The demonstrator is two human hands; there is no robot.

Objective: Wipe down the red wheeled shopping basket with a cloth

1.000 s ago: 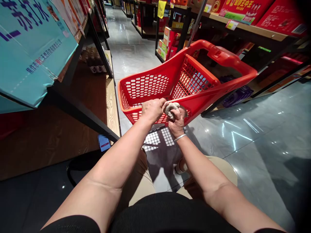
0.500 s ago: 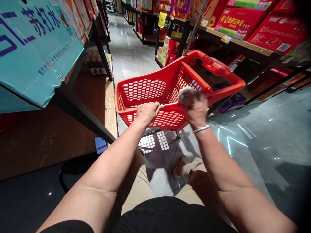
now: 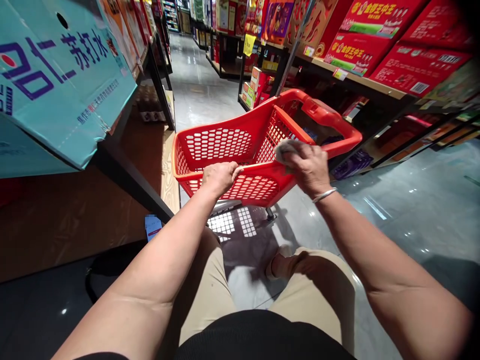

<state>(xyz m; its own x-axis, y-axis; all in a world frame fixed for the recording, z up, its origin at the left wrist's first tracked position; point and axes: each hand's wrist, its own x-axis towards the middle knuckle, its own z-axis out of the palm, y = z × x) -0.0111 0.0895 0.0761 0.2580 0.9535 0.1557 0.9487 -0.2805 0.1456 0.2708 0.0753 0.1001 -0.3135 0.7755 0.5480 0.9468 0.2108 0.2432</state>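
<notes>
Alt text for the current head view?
A bare left hand grips the near rim of a red plastic shopping cart while the right hand holds a crumpled greyish cloth at that rim. Black-framed shelves with boxes stand on both sides.

Aisle of a supermarket or similar shop, seen from above a red shopping cart (image 3: 265,120).

Wood-topped, black-framed shelves (image 3: 386,89) line both sides of a glossy grey tiled floor (image 3: 397,205). On the right, stacked red printed boxes (image 3: 348,52) sit above a small price tag (image 3: 340,74); farther along hangs a yellow sign (image 3: 249,45). On the left are a large light-blue carton with Chinese lettering (image 3: 80,92) and dark bottles (image 3: 148,100).
</notes>
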